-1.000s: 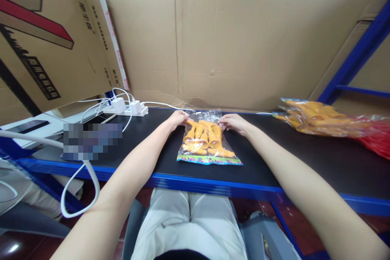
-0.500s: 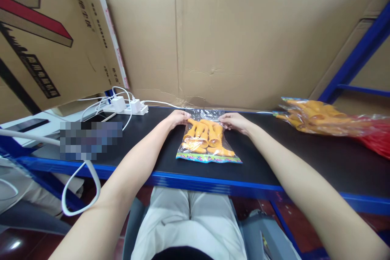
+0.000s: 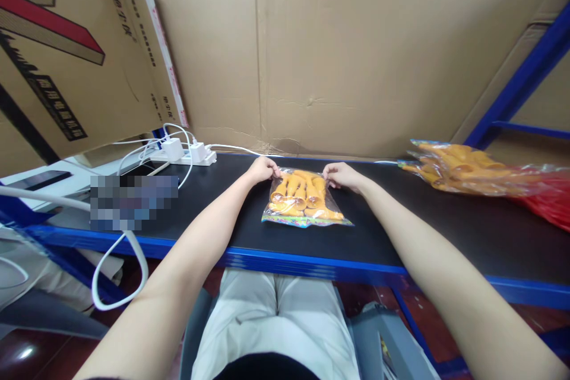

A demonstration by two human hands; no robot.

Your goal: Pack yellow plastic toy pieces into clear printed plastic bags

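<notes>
Head cam: hands (image 3: 263, 171) holding bag (image 3: 307, 222), gap btwn it & tbl front edge (image 3: 289, 263).

There are two hands: one left hand (image 3: 264, 171) and one right hand (image 3: 344, 177). Between them is one bag (image 3: 307, 221) with at least five orange pieces (image 3: 314, 195), overlapping. The far-right bags (image 3: 463, 169) cannot be counted. One power strip (image 3: 208, 160) carries two chargers (image 3: 172, 149). One table (image 3: 445, 231).
</notes>
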